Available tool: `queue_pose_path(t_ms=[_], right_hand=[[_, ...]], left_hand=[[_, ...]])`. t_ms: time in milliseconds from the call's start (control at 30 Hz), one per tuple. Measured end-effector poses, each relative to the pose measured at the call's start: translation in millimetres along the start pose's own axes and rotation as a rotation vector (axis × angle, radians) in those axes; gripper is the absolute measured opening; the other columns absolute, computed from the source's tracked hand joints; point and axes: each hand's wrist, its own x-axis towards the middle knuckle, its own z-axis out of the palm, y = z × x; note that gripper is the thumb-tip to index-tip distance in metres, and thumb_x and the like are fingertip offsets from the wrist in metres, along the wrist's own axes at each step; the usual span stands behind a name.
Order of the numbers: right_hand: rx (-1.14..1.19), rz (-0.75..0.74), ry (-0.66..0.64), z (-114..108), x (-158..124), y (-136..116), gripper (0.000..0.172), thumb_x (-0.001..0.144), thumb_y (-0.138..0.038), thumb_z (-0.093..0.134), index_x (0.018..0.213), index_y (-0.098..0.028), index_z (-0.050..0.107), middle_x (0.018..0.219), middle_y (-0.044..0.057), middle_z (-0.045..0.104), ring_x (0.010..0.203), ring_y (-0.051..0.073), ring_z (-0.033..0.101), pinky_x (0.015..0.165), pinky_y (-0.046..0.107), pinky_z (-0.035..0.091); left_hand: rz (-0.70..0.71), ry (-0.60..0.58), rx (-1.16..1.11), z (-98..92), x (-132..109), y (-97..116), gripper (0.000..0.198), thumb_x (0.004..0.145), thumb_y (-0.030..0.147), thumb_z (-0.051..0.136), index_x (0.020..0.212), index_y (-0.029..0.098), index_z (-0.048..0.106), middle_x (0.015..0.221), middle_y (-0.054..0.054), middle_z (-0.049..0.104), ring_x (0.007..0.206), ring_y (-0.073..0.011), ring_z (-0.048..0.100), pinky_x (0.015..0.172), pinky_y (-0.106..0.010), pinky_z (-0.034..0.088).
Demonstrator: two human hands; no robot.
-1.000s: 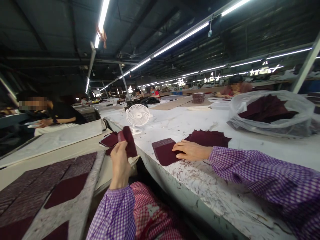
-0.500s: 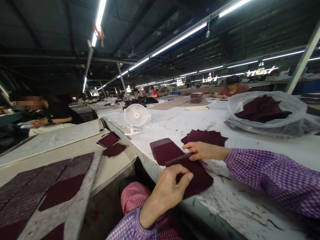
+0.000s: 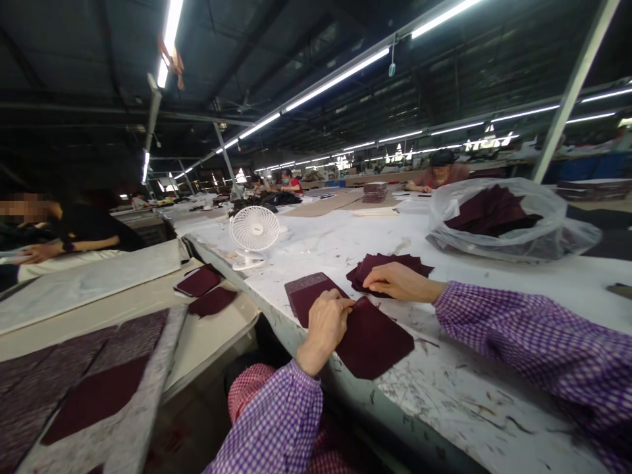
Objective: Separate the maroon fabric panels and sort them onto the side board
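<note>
On white table (image 3: 316, 243), pinching likely light, floppy cloth (image 3: 378, 339) at five o'clock by its handy corner with left hand (image 3: 324, 324); can't tell right hand's (image 3: 402, 283) grip.

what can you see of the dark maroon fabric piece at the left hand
The dark maroon fabric piece looks flat and plain, with straight sides and clipped-looking corners. It lies on the white, dark-marked tabletop, near side close to the edge. The left hand touches its far-left edge with the fingertips, hiding part; whether they pinch or press is unclear.
</note>
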Motion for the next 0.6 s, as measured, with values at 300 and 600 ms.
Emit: queue_pose_path(t_ms=[300, 600], right_hand=[[-0.108, -0.131, -0.058, 2.6, -0.8, -5.7, 0.021, 0.081, -0.018, 0.048, 0.09, -0.017, 0.067, 0.085, 0.005, 0.062, 0.07, 0.015, 0.056, 0.065, 0.026, 0.039], [-0.283, -0.233, -0.033, 12.1, -2.9, -6.8, 0.019, 0.087, -0.018, 0.044, 0.084, -0.016, 0.062, 0.083, 0.005, 0.059, 0.073, 0.015, 0.052, 0.065, 0.027, 0.037]], left_hand=[[0.013, 0.005, -0.009, -0.2, -0.6, 0.6, 0.023, 0.085, 0.018, 0.052, 0.094, 0.025, 0.072, 0.084, -0.003, 0.061, 0.086, -0.0164, 0.053, 0.075, -0.027, 0.041], [0.03, -0.01, 0.052, -0.2, -1.5, 1.6, 0.026, 0.088, 0.02, 0.047, 0.093, 0.026, 0.072, 0.084, -0.003, 0.059, 0.085, -0.0169, 0.051, 0.073, -0.027, 0.04]])
